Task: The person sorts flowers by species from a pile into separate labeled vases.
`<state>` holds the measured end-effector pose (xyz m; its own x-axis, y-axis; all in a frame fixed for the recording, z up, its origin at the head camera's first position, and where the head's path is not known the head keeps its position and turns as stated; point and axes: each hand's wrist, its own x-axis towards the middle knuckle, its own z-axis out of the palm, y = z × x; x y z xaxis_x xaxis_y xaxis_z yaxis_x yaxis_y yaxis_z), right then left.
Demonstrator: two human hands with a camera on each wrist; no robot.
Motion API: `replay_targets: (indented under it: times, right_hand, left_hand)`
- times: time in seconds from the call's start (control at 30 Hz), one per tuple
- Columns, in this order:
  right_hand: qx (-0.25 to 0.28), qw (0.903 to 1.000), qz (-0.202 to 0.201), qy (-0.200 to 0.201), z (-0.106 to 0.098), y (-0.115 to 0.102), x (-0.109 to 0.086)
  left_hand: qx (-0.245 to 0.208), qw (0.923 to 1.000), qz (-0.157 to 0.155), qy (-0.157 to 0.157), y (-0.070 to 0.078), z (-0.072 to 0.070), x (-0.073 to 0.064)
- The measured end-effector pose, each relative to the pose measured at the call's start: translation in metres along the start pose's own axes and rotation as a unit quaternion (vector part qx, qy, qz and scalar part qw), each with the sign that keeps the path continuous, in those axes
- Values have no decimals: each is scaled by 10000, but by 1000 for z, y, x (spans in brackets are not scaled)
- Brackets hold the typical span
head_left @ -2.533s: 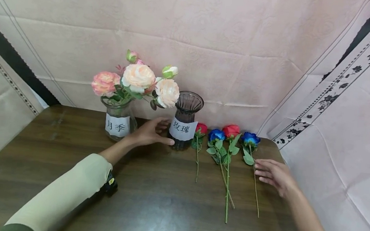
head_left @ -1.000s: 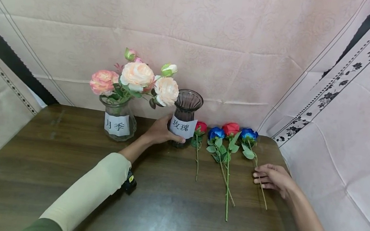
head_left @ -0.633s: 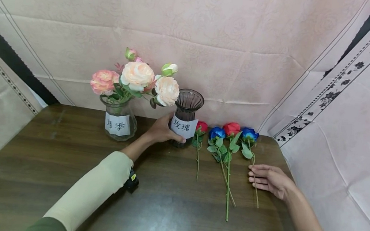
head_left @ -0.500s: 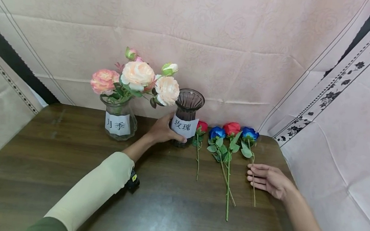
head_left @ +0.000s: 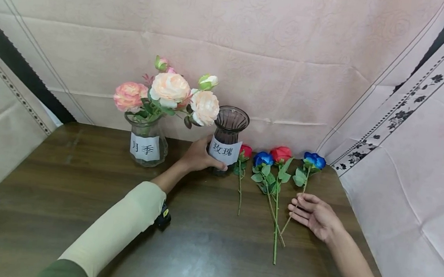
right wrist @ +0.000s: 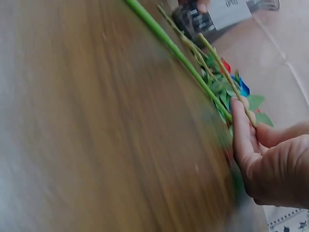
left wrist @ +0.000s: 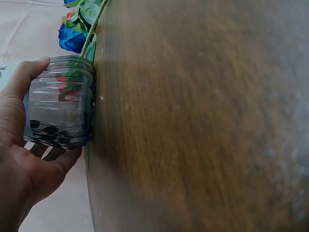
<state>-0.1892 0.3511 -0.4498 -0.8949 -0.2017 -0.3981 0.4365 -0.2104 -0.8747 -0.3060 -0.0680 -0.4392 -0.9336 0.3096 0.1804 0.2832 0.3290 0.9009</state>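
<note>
My left hand [head_left: 200,155] grips the lower part of a dark fluted glass vase [head_left: 231,121], thumb in front and fingers behind. A paper label with Chinese characters wraps this vase, which stands upright. In the left wrist view the vase's ribbed base [left wrist: 58,106] shows between thumb and fingers. At the right, my right hand [head_left: 317,215] pinches the thin stem of a blue rose [head_left: 314,160]; in the right wrist view its stem end [right wrist: 212,48] juts out past the fingertips. Another blue rose [head_left: 263,159] and two red roses, one of them a red rose [head_left: 281,153], lie between the hands.
Left of the dark vase stands a clear glass vase [head_left: 159,150] with its own label, full of pink and cream flowers [head_left: 170,88] that lean toward the dark vase's rim. A pale cloth [head_left: 290,87] hangs behind the brown table [head_left: 118,230].
My left hand has closed round the dark vase. My right hand has taken the right-hand blue rose by its stem and moved left, tilting the stem's lower end leftward over the other stems.
</note>
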Motion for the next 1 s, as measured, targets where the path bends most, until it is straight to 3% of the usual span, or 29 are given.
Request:
replay_targets:
  times: [0.33,0.7,1.0]
  right_hand:
    - [1184,9895,-328,756,25,-3,2]
    - [2170,9666,-1083,831,45,-21,7]
    - [2754,9469,-1350,970,60,-34,17]
  left_hand:
    - [-105,9998,-179,-13,-2,1,0]
    - [-63,9998,-160,-41,-5,0,0]
    - [-267,9996,23,-112,-2,0,0]
